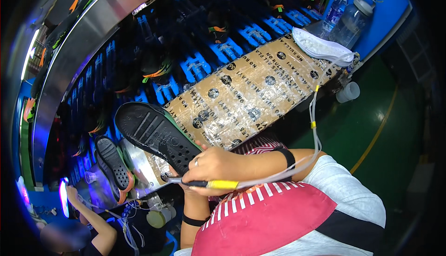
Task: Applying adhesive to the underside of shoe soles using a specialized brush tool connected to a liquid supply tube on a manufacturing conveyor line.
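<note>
A large black sole [158,133] with grooves, small round holes and a greenish edge is tilted up in front of me. My left hand [189,190] grips its heel end from below, mostly hidden behind the sole and my other hand. My right hand [217,167], with a ring on it, is closed round a slim applicator [197,183] with a black and yellow handle and a metallic tip. Clear tubing runs back from this tool along my forearm. The tip is beside the heel end; whether it touches the sole, I cannot tell.
A taped cardboard-covered ledge [246,95] stretches away to the right, holding a white sole [321,47]. Bottles [350,21] stand beyond it. Blue racks [227,50] with dark shoe parts run behind. Another black sole [113,163] lies left. A co-worker [93,223] is at lower left.
</note>
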Demonstrator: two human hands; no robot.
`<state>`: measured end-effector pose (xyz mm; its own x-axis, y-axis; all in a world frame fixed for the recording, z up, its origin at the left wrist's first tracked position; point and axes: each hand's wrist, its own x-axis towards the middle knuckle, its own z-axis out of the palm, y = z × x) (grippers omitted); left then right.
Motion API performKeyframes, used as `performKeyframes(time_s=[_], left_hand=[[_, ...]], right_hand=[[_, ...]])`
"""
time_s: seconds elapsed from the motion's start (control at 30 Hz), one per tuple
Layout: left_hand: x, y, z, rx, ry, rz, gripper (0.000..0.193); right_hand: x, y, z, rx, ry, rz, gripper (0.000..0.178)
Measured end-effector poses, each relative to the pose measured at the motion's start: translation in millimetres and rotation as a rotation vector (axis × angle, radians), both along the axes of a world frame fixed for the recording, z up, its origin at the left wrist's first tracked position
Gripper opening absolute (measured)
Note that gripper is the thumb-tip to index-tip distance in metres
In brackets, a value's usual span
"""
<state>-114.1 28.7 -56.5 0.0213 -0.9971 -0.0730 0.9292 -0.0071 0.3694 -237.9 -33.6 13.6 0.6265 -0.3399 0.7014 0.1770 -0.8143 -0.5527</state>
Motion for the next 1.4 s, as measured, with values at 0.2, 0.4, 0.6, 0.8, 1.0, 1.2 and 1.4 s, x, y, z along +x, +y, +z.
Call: performKeyframes(time_s=[0.2,0.4,0.6,0.8,1.0,1.2,1.4], left_hand=[[5.3,-5.3,3.8,0.051,0.037,0.137,0.070],[19.7,-2.8,-19.8,0.079,0.017,0.145,0.070],[0.4,4.4,-18.5,0.196,-0.006,0.143,0.072],[-3.1,-0.8,-11.2,0.053,-0.118,0.062,0.072],[13.0,0.4,-2.4,0.167,-0.070,0.165,0.080],[23.1,-14.5,-0.2,-0.089,-0.017,0.154,0.069],[35.6,-18.4,11.1,-0.146,-0.084,0.194,0.069]], right_hand=[[-2.7,-0.8,-4.1,0.084,0.015,-0.122,0.022],[-10.3,-8.2,12.0,0.338,-0.149,0.092,0.023],[-1.9,-12.9,11.9,0.118,-0.178,-0.348,0.026],[-4.0,-5.5,3.7,0.057,-0.014,-0.125,0.026],[-10.1,-7.0,-7.2,0.125,-0.080,-0.241,0.029],[-10.3,0.2,-5.6,0.273,-0.008,0.178,0.027],[-13.0,-6.3,-13.2,0.431,0.013,0.122,0.027]])
